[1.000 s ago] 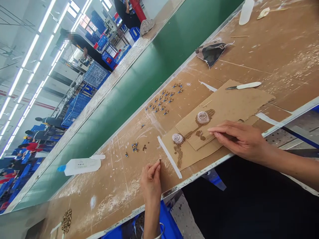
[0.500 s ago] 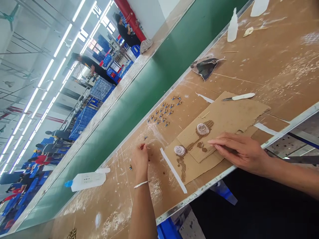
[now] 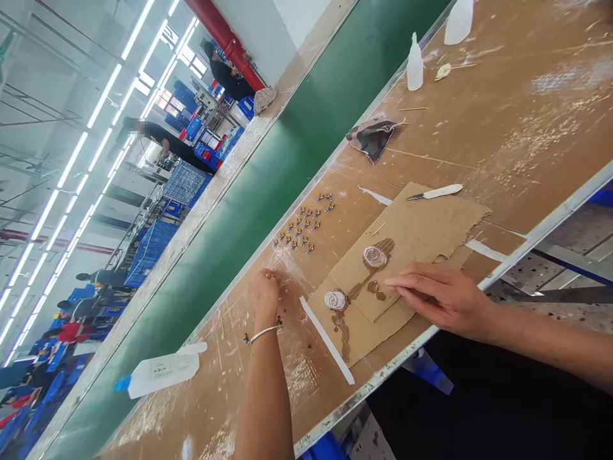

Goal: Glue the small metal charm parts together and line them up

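The left hand [image 3: 263, 292], now farther across the tabletop [image 3: 462, 131], curls at a tiny piece [image 3: 269, 276], hold unclear; blue-and-gold figurines [image 3: 298, 222] sit at one o'clock. The right hand [image 3: 440, 295] pinches, contents indiscernible. A low-riding bangle [image 3: 266, 333] could sweep the stray figurine [image 3: 246, 339] at nine.

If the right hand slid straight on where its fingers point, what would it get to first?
Probably the dark, wet-looking spot on the cardboard, just ahead of the right hand, though it might pass above it.
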